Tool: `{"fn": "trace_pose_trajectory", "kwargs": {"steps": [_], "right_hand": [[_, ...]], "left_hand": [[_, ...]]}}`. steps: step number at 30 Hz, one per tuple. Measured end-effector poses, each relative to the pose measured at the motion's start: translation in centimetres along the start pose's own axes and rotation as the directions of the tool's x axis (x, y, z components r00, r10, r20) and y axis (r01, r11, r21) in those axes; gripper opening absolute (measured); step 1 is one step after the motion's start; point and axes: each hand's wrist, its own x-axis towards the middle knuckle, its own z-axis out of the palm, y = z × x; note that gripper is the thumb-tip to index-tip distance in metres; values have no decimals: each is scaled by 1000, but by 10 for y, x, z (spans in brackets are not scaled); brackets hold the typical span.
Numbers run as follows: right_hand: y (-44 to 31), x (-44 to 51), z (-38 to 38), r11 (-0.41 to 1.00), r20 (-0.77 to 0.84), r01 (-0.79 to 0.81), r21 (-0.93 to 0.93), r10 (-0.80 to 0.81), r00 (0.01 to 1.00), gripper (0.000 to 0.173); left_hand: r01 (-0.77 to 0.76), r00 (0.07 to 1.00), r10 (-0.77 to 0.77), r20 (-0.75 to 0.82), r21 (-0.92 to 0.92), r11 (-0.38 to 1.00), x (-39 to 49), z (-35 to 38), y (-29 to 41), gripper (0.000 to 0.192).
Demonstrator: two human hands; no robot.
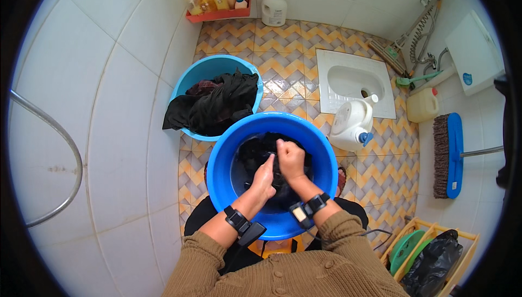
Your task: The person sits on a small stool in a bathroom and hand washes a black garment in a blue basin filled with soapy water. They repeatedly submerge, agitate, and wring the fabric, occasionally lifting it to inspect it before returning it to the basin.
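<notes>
A deep blue plastic basin (228,199) stands before me, between my knees. Black cloth (255,150) lies wet in its water. My right hand (290,158) is curled into a fist over the middle of the basin, gripping a piece of this cloth. Close beside it on the left is my left hand (264,176), turned edge-on against the dark fabric. Its fingers are mostly hidden, so their grip does not show. Beyond the rim at the left, a light blue basin (185,83) holds a heap of black and dark red clothes (228,97), partly hanging over its edge.
A white jug with a blue cap (350,123) stands right of the basin, near a squat toilet (355,78). Bottles fill a red rack (220,13) at the back. Along the right wall are a broom (448,156) and a yellow rack (436,227).
</notes>
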Motion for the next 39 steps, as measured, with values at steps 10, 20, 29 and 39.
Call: {"fn": "trace_pose_trajectory", "kwargs": {"steps": [10,20,29,39], "right_hand": [[9,-18,5,990,112,143,-10,-141,984,25],[76,33,-20,253,403,-544,800,445,800,25],[42,-32,-11,951,128,-210,225,185,974,32],[-16,-7,-11,997,36,-30,-65,33,999,24]], "left_hand": [[-95,995,91,39,142,985,-17,-6,12,29],[-603,775,182,605,795,-74,-26,-19,33,53],[-404,905,423,-54,207,891,14,-47,45,52],[31,996,-29,85,-27,999,6,-2,-13,37]]}}
